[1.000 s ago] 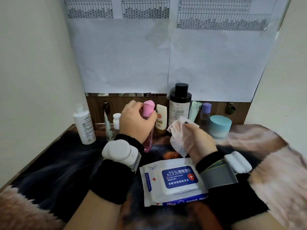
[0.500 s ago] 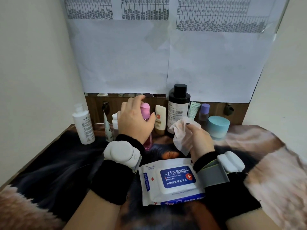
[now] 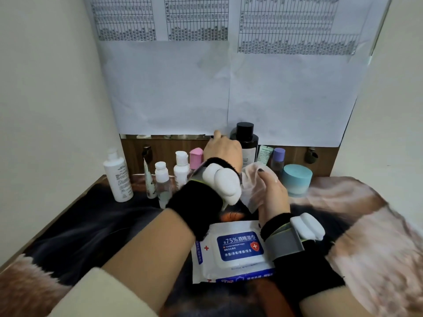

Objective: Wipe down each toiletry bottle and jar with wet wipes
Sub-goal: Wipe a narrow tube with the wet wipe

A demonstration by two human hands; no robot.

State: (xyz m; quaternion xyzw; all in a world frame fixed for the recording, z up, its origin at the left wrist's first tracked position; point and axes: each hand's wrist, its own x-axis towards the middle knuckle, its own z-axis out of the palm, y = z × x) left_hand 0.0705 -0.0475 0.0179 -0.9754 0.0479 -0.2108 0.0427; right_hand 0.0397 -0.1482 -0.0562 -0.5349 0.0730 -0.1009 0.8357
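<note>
Reaching toward the back row, the left hand sits at the dark bottle, which stands upright just right of its knuckles. Fingers curl away from the camera; cannot tell whether they grip anything. The pink-capped bottle stands just left of this hand, apart from it. Right hand is nearer the body, pinching the wet wipe, just right of the left wrist. Judgement: left hand fetches, right wipes.
</note>
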